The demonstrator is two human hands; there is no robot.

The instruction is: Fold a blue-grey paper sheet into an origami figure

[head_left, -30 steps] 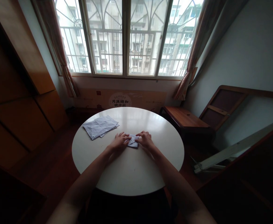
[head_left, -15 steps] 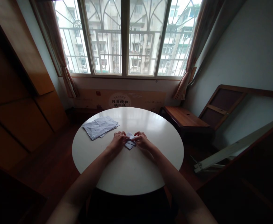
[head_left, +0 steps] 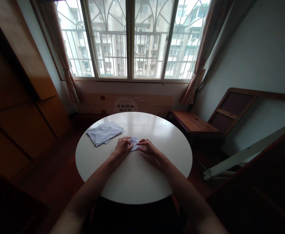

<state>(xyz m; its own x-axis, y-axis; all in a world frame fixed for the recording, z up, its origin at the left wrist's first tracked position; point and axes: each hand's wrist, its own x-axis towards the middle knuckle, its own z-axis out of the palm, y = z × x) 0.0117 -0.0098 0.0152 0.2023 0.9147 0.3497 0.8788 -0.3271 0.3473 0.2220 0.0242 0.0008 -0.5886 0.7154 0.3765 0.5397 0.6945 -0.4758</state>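
A small folded piece of paper (head_left: 134, 143), pale bluish-white, lies near the middle of the round white table (head_left: 137, 178). At its left edge my left hand (head_left: 123, 145) has its fingers curled and closed on the paper. From the right, my right hand (head_left: 146, 146) grips the opposite edge between thumb and fingers. The fingers cover both sides of the folded paper, so its full outline is hidden. Farther left on the tabletop rests a stack of creased paper sheets (head_left: 104, 132), apart from both hands.
Beyond the table is a cardboard panel (head_left: 144, 102) with printed characters, under a barred window (head_left: 130, 42). A low wooden bench (head_left: 193, 122) stands behind the table's right side. Wooden cabinets (head_left: 18, 136) line the left, and a pale folded frame (head_left: 230, 167) leans at right.
The folded paper's near pointed corner no longer shows toward me; its visible part now sits slightly farther away. My hands have shifted a little around it, and the paper stack stays put.
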